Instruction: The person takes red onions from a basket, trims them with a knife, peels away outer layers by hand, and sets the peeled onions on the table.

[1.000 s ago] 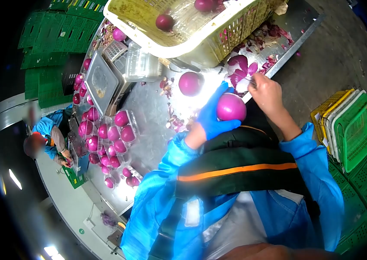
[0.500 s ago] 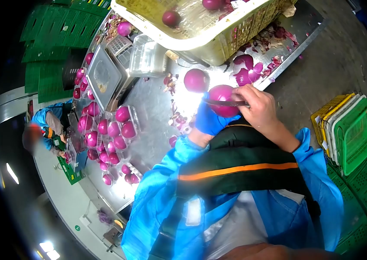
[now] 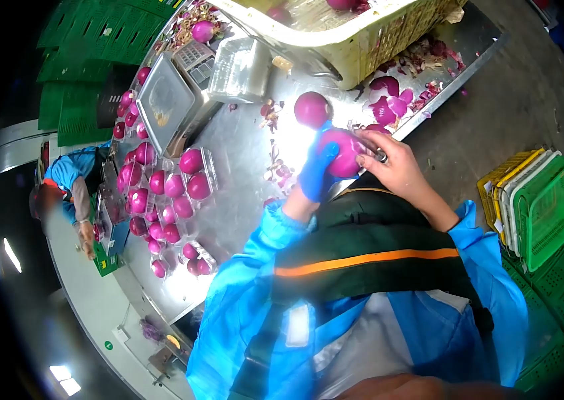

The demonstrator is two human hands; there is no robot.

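Observation:
A large peeled red onion (image 3: 345, 157) is gripped in my left hand (image 3: 315, 172), which wears a blue glove. My right hand (image 3: 395, 163) is bare and closed around a small knife (image 3: 381, 157) at the onion's right side. Only the end of the knife's handle shows; its blade is hidden. Another whole red onion (image 3: 312, 110) rests on the metal table (image 3: 242, 143) just beyond my left hand. Purple onion skins (image 3: 388, 107) lie beyond my right hand by the table edge.
A yellowish crate (image 3: 355, 57) holding onions stands at the far side. Beside a scale (image 3: 165, 107) are stacked clear plastic boxes (image 3: 238, 70). Packed onions (image 3: 175, 187) cover the table's left. Baskets (image 3: 552, 207) stand at right. A co-worker (image 3: 72, 180) is at far left.
The knife has swung from lying across the onion to its right side. My left hand has turned around the onion, and the co-worker's arm has reached downward.

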